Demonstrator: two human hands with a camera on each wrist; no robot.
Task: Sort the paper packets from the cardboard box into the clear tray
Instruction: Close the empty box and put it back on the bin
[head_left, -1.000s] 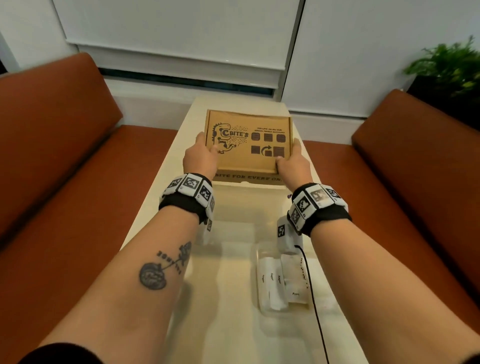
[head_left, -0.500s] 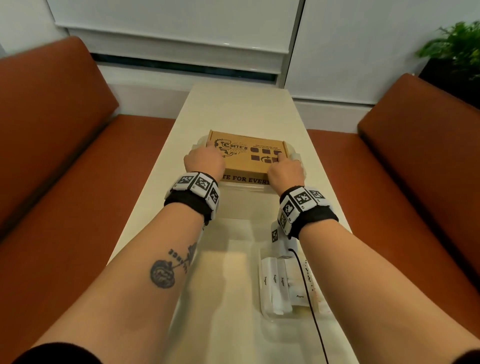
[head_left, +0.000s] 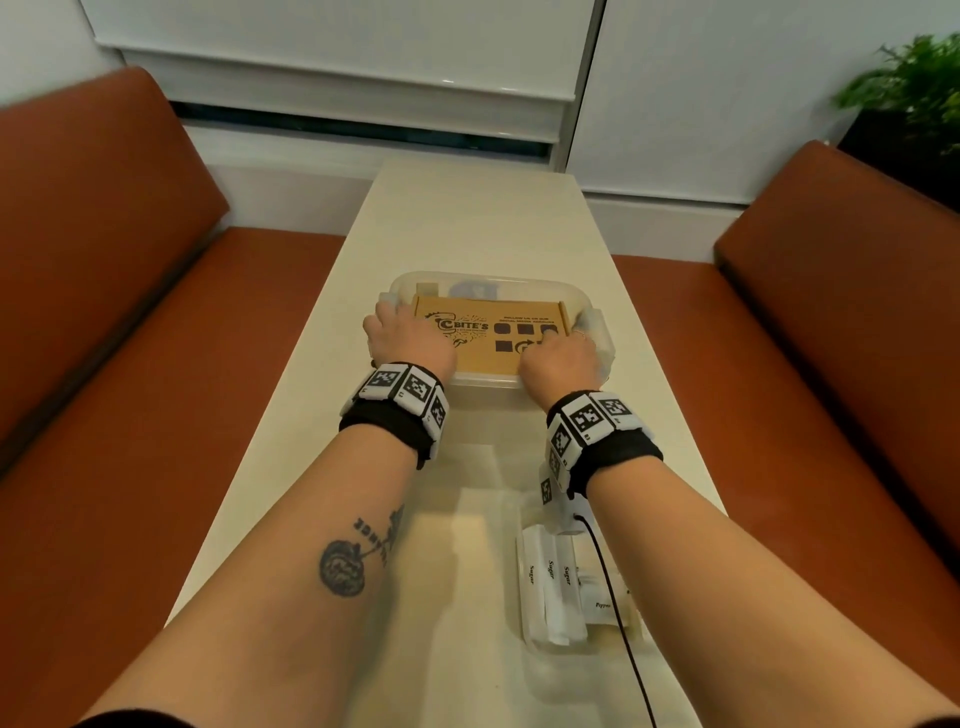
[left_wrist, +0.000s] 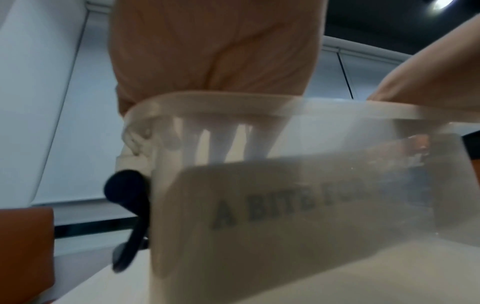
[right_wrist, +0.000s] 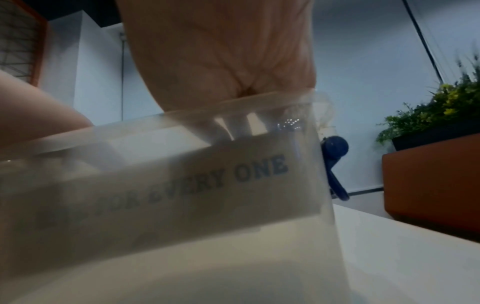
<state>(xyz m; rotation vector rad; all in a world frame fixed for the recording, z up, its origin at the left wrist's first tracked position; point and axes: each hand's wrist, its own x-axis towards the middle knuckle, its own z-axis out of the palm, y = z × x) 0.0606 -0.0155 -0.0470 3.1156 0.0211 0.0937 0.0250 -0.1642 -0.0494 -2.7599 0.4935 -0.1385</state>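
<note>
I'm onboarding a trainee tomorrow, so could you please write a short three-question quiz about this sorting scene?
1. True or false: the cardboard box sits inside a clear plastic tub.
2. Multiple choice: which word is printed on several paper packets in the clear tray near the person? A) Sugar B) Salt C) Ketchup
3. Fill in the missing word: the left hand and right hand are both at the ____.

Key
1. True; the box's printed side shows through the tub wall in both wrist views.
2. A
3. Box; one hand is at each end.
</note>
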